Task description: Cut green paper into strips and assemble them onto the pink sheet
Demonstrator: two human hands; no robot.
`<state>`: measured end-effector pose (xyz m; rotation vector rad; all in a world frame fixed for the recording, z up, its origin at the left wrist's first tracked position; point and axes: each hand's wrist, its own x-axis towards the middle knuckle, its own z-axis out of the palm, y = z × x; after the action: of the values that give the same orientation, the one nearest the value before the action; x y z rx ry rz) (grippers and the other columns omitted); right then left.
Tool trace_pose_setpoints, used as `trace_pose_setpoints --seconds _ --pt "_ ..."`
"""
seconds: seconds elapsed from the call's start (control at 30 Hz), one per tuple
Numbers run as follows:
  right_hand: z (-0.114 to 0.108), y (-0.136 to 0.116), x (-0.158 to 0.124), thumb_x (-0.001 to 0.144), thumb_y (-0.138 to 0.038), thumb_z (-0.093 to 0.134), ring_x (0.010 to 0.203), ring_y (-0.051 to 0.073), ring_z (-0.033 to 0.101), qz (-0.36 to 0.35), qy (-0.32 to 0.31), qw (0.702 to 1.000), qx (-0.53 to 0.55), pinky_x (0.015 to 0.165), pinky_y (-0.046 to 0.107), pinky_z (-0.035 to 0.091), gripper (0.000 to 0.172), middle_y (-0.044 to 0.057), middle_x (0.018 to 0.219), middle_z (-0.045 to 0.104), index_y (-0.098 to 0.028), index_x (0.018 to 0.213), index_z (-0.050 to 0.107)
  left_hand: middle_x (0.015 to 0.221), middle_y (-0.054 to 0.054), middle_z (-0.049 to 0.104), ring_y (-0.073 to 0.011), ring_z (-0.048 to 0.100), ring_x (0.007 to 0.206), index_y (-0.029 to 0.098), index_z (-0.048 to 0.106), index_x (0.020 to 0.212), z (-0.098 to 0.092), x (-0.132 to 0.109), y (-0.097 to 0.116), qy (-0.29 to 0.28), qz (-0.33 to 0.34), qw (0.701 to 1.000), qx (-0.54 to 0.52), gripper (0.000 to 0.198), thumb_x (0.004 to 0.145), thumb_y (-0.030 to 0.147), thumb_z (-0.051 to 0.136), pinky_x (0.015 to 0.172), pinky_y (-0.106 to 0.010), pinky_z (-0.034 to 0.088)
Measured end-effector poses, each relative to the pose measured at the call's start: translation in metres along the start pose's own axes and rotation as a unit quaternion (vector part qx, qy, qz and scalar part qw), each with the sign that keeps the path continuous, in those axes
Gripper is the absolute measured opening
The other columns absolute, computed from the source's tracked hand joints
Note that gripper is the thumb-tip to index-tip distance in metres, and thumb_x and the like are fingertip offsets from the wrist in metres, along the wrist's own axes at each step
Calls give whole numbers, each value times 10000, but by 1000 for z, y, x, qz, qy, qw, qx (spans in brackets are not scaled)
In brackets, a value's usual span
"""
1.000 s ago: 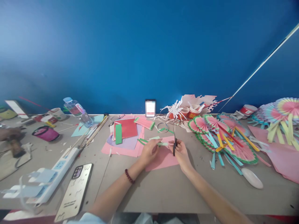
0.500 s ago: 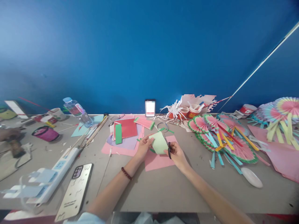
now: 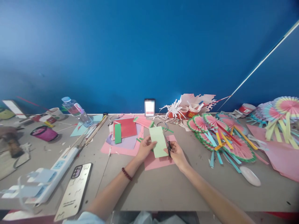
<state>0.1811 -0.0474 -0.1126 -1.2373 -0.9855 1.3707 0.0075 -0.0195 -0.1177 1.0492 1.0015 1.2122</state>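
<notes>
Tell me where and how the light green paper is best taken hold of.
Probably best to pinch the light green paper by its left edge, coming from the left, where the left hand is. It is a thin, flat sheet, and the scissors in the right hand are beside its right edge, leaving less room there.

Beyond the left hand (image 3: 144,149) and the right hand (image 3: 175,151) rises a plain blue wall (image 3: 149,56), running the full width. Its surface is paler and shinier far off to the left hand's side, deeper blue straight ahead. Up and away on the right hand's side, a thin white strip (image 3: 263,59) slants across the blue. Under both hands spreads a grey worktop (image 3: 187,193), with a narrow seam (image 3: 102,171) to the left hand's left. Soft, even light falls on the worktop around the hands.
</notes>
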Motion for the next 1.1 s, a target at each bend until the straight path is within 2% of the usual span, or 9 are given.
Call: trace_pose_setpoints --seconds 0.1,0.2,0.33,0.47,0.67,0.83,1.1 --pt "1 -2 -2 506 -419 868 422 88 522 17 -1 1000 12 356 207 453 538 -86 611 575 -230 812 468 969 -84 729 -171 667 724 155 657 1006 -8 4 4 72 34 997 4 503 643 468 808 591 -259 510" --pt "2 -7 -6 588 -459 829 373 84 503 48 -29 998 3 324 177 397 505 -91 523 566 -228 818 444 942 -70 726 -152 640 690 159 669 989 -14 7 10 122 58 991 -7 456 656 441 800 561 -248 482" --pt "1 -12 -8 640 -546 771 367 91 520 88 -88 992 -16 316 173 366 502 -64 560 614 -220 836 443 1002 -100 738 -198 669 761 164 690 948 -18 9 16 143 67 986 -49 443 623 429 834 610 -288 507" --pt "-4 -12 -7 691 -591 715 387 80 527 80 -149 985 -45 364 171 378 488 -36 617 660 -217 831 435 988 -94 745 -203 680 773 173 697 920 -21 11 20 160 70 982 -71 459 569 410 873 601 -280 510" --pt "-9 -7 -6 750 -579 668 342 65 493 83 -197 974 -73 316 153 275 456 -54 641 643 -223 874 411 947 -75 752 -165 672 702 173 691 906 -23 18 40 158 86 979 -92 485 540 419 893 569 -248 509" --pt "-12 3 -5 799 -588 631 317 50 463 81 -244 964 -65 300 164 312 446 -72 692 618 -230 921 396 980 -79 747 -154 671 696 176 695 923 -12 21 59 136 82 984 -76 494 539 412 896 518 -219 482" --pt "-16 4 -5 844 -632 571 365 46 478 60 -238 968 -58 325 160 308 451 -42 735 621 -217 944 429 980 -79 739 -178 689 792 182 693 894 -11 29 63 125 139 981 -58 438 571 414 878 685 -285 535"
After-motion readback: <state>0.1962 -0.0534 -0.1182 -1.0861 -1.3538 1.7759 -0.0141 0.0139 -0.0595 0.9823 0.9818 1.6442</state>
